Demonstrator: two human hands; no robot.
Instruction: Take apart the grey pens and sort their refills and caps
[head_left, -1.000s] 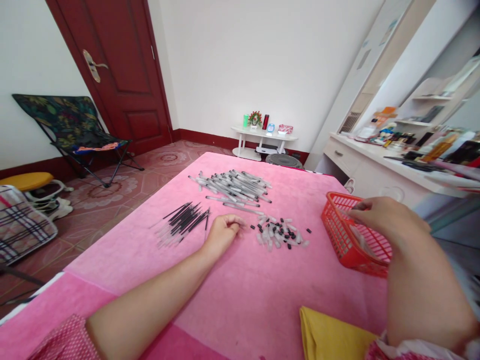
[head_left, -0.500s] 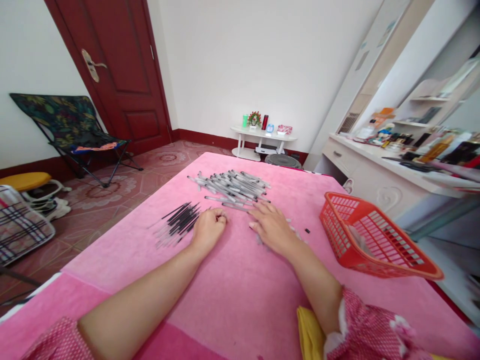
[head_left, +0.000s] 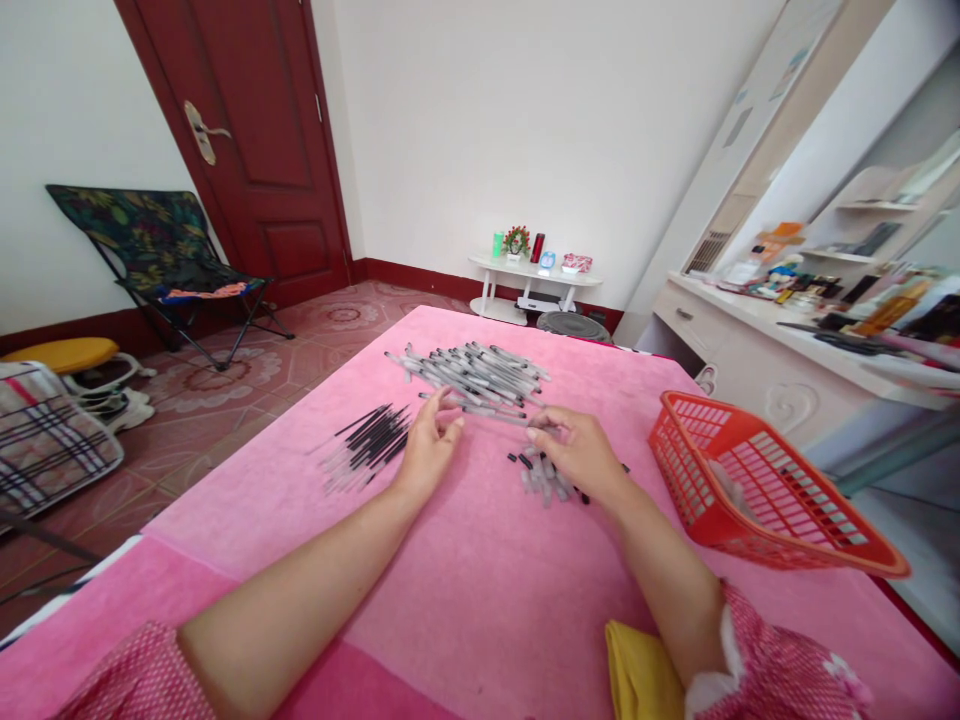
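Across the pink-covered surface (head_left: 491, 600), between and beyond the two hands: one lot of pen barrels (head_left: 487, 370), heaped, slender, translucent grey-white with dark ends, most lying slantwise and overlapping. Position: just past the fingertips of both hands.

Single pen barrel (head_left: 491, 412), at the near edge of the heap, lying nearly crosswise; its right end meets the fingertips of the right hand.

Left grip (head_left: 427, 450): loosely open, fingers lifted, thumb held apart from them; forearm resting low over the cloth. Just beside it, on its left, one bundle of refills (head_left: 375, 435): thin, straight, black along the upper part, pale and clear toward the near ends, laid roughly parallel and slanting.

Right grip (head_left: 581, 450): fingers bent down toward the thumb at that barrel's end; cannot tell whether it is grasped or merely touched. Under and just before this hand, one cluster of caps (head_left: 546, 482), small, clear, frosted-looking, mixed with short black plugs (head_left: 525, 461).

Well to the right of both hands: one red basket (head_left: 679, 480), oblong, openwork plastic, pale contents at the bottom, indistinct. Beside the right forearm: one yellow cloth (head_left: 637, 665), folded.
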